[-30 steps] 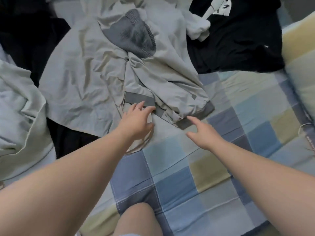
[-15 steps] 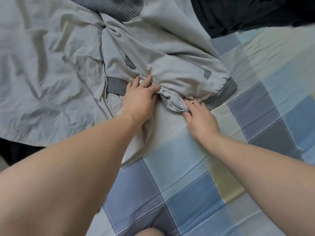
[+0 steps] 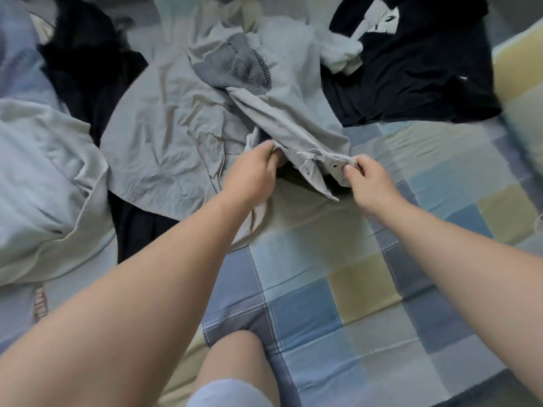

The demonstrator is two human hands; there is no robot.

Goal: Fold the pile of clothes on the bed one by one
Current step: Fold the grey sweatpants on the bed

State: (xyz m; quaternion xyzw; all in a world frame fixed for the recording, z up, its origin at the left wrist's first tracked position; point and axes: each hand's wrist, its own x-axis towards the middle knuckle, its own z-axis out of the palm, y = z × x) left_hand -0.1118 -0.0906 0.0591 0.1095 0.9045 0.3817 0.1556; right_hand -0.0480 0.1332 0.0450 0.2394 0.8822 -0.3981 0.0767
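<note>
Head cam, only view I've got. The grey jacket [image 3: 288, 124] lies just beyond the hands, its near hem lifted off the checked sheet [image 3: 352, 289]. My left hand [image 3: 252, 168] has its fingers curled round a bunched bit of hem, and my right hand [image 3: 367, 180] pinches the snap-button strip [image 3: 332, 165]. I'd spread those corners apart and shake it flat, clear of the black top [image 3: 411, 69], before folding.

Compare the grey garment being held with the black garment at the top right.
The grey garment is pale with metal snaps; the black garment is dark, none visible. Left hand and right hand grip the grey one; the black one lies untouched. Both are crumpled, unfolded.
</note>
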